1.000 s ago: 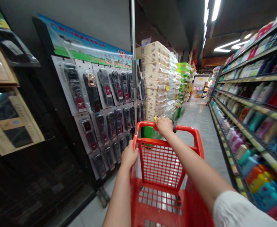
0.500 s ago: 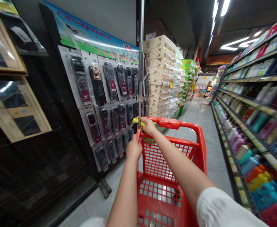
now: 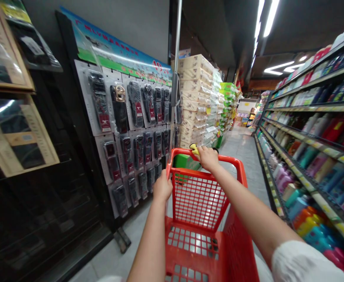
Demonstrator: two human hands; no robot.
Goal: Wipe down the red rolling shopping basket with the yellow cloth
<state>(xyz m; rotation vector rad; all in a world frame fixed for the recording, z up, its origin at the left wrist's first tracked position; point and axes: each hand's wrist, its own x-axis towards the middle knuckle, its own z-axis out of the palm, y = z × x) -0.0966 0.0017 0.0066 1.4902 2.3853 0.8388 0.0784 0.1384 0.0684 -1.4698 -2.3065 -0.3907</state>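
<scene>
A red plastic shopping cart (image 3: 233,219) with a slotted inner panel stands right in front of me. My left hand (image 3: 162,188) is closed around the left edge of its rim, close to where a tall metal pole (image 3: 176,47) rises. On the cart's far handle bar (image 3: 232,159), my right hand (image 3: 207,157) presses a small yellow cloth (image 3: 194,149), with its fingers bent over the bar. Part of the cloth is hidden under the fingers. The visible part of the basket holds no goods.
Packaged belts (image 3: 119,105) hang on a rack to the left, beside boxed goods (image 3: 22,135). Stacked tissue packs (image 3: 195,86) stand beyond the cart. Shelves of bottles (image 3: 315,156) line the right side. A grey tiled aisle (image 3: 239,139) runs between.
My right hand has slid right along the handle bar with the yellow cloth, away from the pole. My left hand keeps its hold on the rim. The view has shifted slightly.
</scene>
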